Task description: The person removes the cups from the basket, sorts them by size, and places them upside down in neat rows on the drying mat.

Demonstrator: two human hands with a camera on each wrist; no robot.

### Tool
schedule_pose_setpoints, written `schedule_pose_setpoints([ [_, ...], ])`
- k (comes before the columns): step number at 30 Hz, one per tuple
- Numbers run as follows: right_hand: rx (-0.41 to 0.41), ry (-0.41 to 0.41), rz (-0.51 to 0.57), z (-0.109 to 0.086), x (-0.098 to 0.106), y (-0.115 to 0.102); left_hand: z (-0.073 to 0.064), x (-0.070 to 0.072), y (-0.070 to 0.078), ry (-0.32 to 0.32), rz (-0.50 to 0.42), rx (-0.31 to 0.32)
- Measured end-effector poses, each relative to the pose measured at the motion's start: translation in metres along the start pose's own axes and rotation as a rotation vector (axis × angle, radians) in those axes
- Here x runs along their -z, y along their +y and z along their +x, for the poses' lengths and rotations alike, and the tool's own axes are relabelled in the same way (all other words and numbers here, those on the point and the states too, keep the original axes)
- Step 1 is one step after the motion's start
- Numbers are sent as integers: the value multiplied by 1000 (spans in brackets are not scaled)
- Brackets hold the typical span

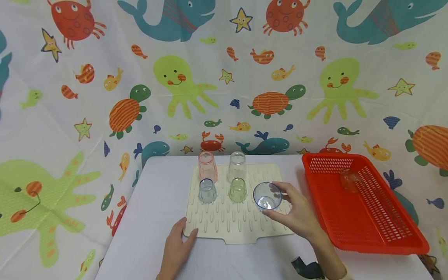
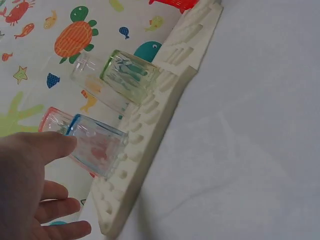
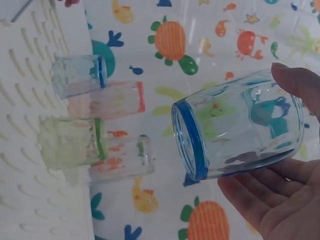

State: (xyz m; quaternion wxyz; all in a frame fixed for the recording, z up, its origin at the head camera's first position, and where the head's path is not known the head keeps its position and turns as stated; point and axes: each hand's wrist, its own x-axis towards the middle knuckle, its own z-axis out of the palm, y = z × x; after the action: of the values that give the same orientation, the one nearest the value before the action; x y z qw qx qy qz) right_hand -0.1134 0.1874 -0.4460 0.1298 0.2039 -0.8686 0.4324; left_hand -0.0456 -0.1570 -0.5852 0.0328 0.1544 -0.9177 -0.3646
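Right hand (image 1: 297, 214) nearest, at lower right, its thumb and fingers curled round a large blue-rimmed glass tumbler (image 1: 267, 198), which was held off the cream ridged drainer mat (image 1: 217, 229), over its right part. Left hand (image 1: 176, 245) at the mat's near left corner, thumb and fingers apart and loosely extended, gripping nothing visible; could not tell how firmly, if at all, it pressed the mat. Four glasses stood upright on the mat in two rows: a tall pink-tinted glass (image 1: 208, 167) far left, a tall clear glass (image 1: 237, 167) beside it, a short blue-rimmed glass (image 1: 208, 191) nearer on the left and a short green-tinted glass (image 1: 238, 190) nearer on the right. The held tumbler was just right of the green one. To the right, on the white-covered desk (image 1: 154, 190), sat a red perforated basket (image 1: 357, 221); one more glass (image 1: 350, 181) lay toward its far end, tint uncertain against the red. Behind the desk hung a sea-creature print sheet (image 1: 210, 136).
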Motion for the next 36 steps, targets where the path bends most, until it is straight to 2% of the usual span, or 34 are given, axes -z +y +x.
schedule_pose_setpoints([
  [5,-11,-23,21,0,-3,-1,-2,11,25,6,-57,-90],
  [10,-12,-45,22,1,-7,-2,-3,20,51,-39,-164,-181],
  [15,9,-81,34,1,-11,-5,-3,26,72,-54,-253,-290],
  [21,35,-113,67,1,-17,-8,-5,31,98,-109,-313,-407],
  [27,66,-143,112,2,-23,-9,-5,31,115,-197,-350,-537],
  [32,69,-175,129,2,-25,-10,-3,29,126,-239,-376,-648],
  [36,72,-197,145,2,-26,-11,-2,27,132,-273,-397,-682],
])
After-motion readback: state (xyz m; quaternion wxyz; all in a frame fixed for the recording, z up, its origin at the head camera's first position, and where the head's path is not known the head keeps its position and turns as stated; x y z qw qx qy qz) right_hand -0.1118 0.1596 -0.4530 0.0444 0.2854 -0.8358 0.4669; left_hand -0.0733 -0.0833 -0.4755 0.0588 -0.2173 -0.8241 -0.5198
